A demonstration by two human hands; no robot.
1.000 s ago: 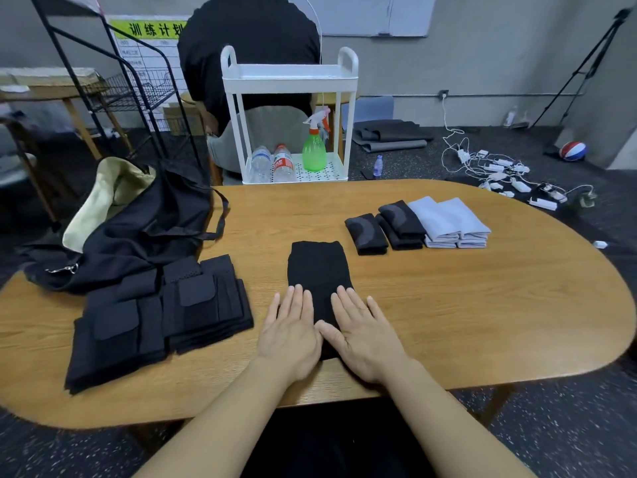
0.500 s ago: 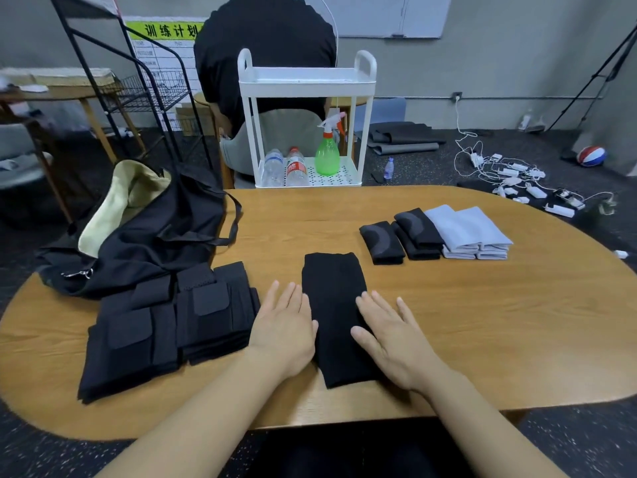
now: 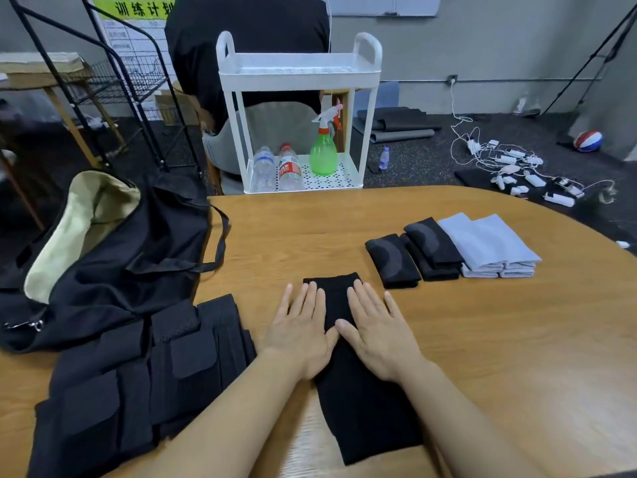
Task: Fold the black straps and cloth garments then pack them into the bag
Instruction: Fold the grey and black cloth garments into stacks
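A long black cloth (image 3: 362, 401) lies flat on the wooden table (image 3: 499, 339), running from the near edge away from me. My left hand (image 3: 300, 326) and my right hand (image 3: 374, 329) both press flat on its far half, fingers straight, thumbs nearly touching. A pile of black straps (image 3: 138, 370) lies at the left. Behind it sits the open black bag (image 3: 113, 257) with a beige lining. Folded black garments (image 3: 413, 257) and folded light grey cloths (image 3: 489, 246) lie in a row at the right.
A white two-tier cart (image 3: 300, 112) with bottles and a green spray bottle stands behind the table. A person in black sits behind it. A black wire rack (image 3: 113, 81) stands at the back left. Cables and chargers lie on the floor at the right.
My hands came together from the cloth's sides and slid forward over it to its far half. The camera view moved closer to the table.
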